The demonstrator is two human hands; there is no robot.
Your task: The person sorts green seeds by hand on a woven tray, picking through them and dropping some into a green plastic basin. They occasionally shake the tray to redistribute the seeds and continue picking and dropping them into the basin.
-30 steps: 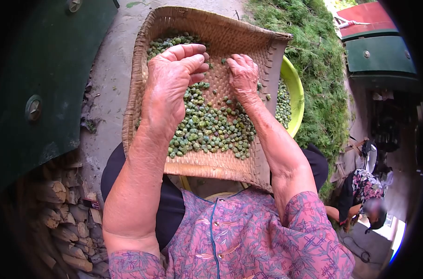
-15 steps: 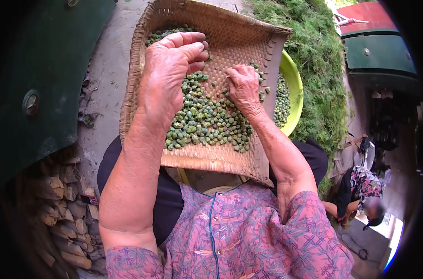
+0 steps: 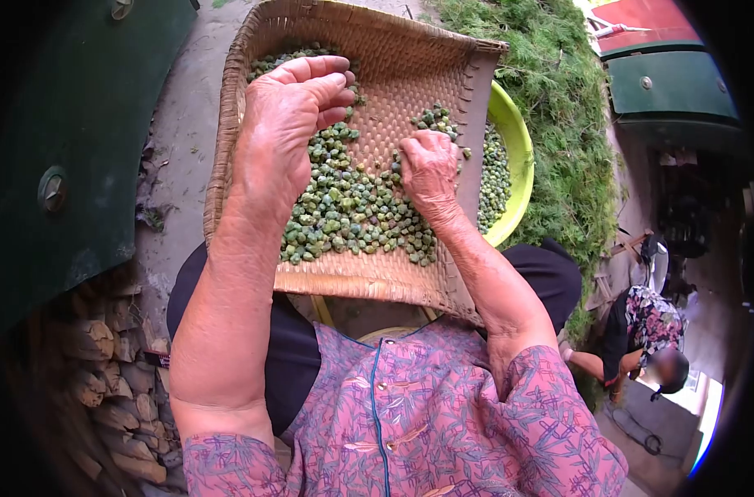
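Left hand (image 3: 282,124) loosely open above basket (image 3: 410,87). Right hand (image 3: 431,170) curled among green berries (image 3: 335,219), grip unclear. Too hard a sweep could spill some.

I saw the left arm (image 3: 236,282) stretched well forward, with the left hand (image 3: 284,112) half curled, thumb (image 3: 326,88) lying close to the loosely bent fingers (image 3: 339,98). The right arm (image 3: 495,269) slanted inward, and the right hand (image 3: 429,168) sat nearer the body, back uppermost, its fingers tucked under with the tips hidden from me.
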